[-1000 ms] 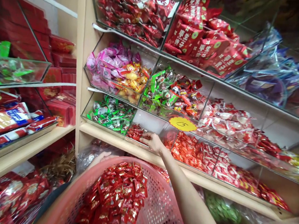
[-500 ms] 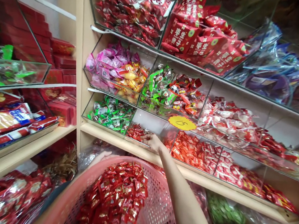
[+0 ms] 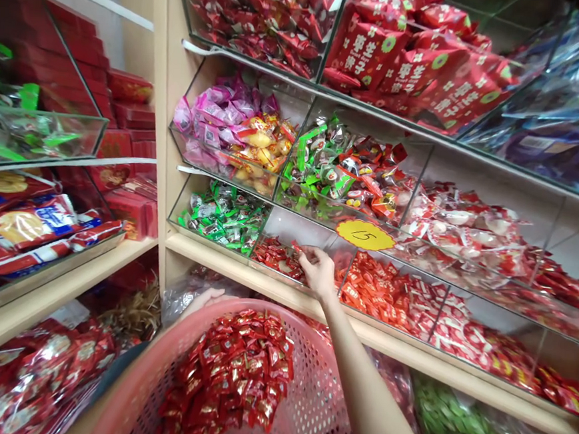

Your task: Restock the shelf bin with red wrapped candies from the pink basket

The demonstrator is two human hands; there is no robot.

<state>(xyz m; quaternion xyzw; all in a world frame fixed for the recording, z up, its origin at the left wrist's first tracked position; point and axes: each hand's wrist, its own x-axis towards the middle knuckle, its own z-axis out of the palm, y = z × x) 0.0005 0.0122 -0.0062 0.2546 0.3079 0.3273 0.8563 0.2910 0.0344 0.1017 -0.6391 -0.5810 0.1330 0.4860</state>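
A pink perforated plastic basket (image 3: 323, 387) is tilted toward me, with a heap of small red-and-gold wrapped candies (image 3: 237, 367) in it. My left arm runs around the basket's left side. My left hand (image 3: 207, 299) supports it at the far rim, and most of its fingers are hidden behind the rim. Over the lower shelf bin of small red wrapped candies (image 3: 274, 254), my right hand (image 3: 319, 269) is closed in a pinch. A small red wrapped candy (image 3: 296, 245) shows at its fingertips.
Clear-fronted bins hold green-wrapped candies (image 3: 227, 215) on the left and orange-red candies (image 3: 374, 287) on the right. A yellow price tag (image 3: 365, 235) marked 15 hangs above. Bagged red sweets (image 3: 36, 377) lie low at left, beside a wooden shelf edge (image 3: 57, 292).
My right hand has lifted slightly off the red candies, and a red candy now shows at its fingertips. The view has shifted a little; the left hand stays at the basket.
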